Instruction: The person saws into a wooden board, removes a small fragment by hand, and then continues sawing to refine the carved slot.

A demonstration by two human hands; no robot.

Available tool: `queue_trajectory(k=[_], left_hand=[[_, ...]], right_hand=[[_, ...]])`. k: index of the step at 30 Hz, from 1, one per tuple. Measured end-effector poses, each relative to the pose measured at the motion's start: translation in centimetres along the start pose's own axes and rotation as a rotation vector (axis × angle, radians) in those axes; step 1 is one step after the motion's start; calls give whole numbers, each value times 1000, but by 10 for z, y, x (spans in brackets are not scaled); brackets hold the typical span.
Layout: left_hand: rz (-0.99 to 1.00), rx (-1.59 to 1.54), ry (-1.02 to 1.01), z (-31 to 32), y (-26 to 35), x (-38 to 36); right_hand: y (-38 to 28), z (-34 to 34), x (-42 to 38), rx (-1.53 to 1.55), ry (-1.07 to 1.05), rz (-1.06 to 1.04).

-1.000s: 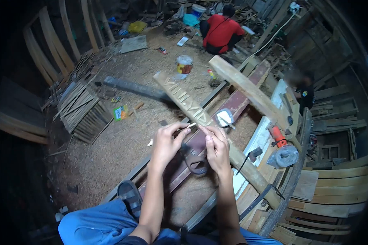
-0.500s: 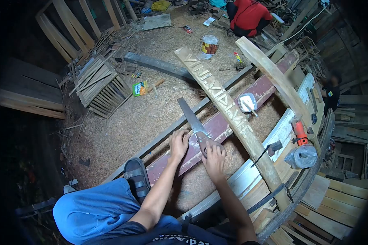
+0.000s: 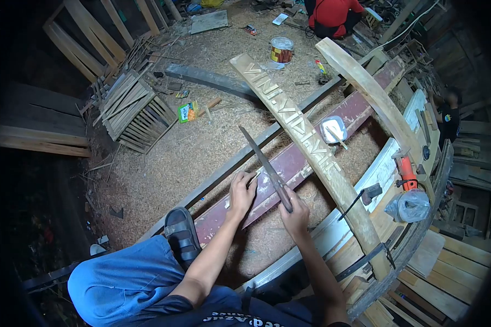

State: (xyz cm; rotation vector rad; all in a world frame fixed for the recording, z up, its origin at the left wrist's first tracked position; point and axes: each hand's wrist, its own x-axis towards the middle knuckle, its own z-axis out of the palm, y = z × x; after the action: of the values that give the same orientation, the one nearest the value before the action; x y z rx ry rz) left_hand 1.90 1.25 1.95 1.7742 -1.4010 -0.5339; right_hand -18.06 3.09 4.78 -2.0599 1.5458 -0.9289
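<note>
My right hand [image 3: 295, 213] is wrapped round the handle of a handsaw [image 3: 264, 163], which is turned edge-up, its blade pointing away to the upper left. My left hand [image 3: 241, 195] rests at the maroon plank [image 3: 289, 162], fingers closed on what looks like a small piece of wood [image 3: 255, 177], mostly hidden by the fingers. Just beyond the saw, a board with carved raised letters [image 3: 294, 122] lies across the plank. A plastic tub of white paste [image 3: 333, 129] with a stick in it sits on the plank behind that board.
A curved wooden piece [image 3: 365, 87] crosses the plank farther back. At right are a red power tool [image 3: 406, 173], a plastic bag [image 3: 412, 206] and a clamp [image 3: 365, 261]. A paint can [image 3: 282, 50] and a slatted crate [image 3: 139, 111] stand on the floor. Another person in red [image 3: 333, 16] crouches at the back.
The saw has rolled from lying flat over the plank to edge-up, as my right hand turned and shifted slightly right. My left hand stays near the same place, fingers now pinched together.
</note>
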Motion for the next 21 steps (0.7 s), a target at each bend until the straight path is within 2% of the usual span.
queue_trajectory(k=[4, 8, 10, 21], left_hand=[[-18, 25, -76, 3, 4, 5], [-17, 52, -66, 3, 6, 6], [-13, 81, -66, 2, 4, 7], [68, 58, -19, 3, 0, 0]], right_hand=[[-10, -8, -9, 65, -85, 137], [-14, -11, -18, 52, 1, 12], [-19, -14, -27, 64, -95, 157], [-17, -13, -37, 128, -66, 20]])
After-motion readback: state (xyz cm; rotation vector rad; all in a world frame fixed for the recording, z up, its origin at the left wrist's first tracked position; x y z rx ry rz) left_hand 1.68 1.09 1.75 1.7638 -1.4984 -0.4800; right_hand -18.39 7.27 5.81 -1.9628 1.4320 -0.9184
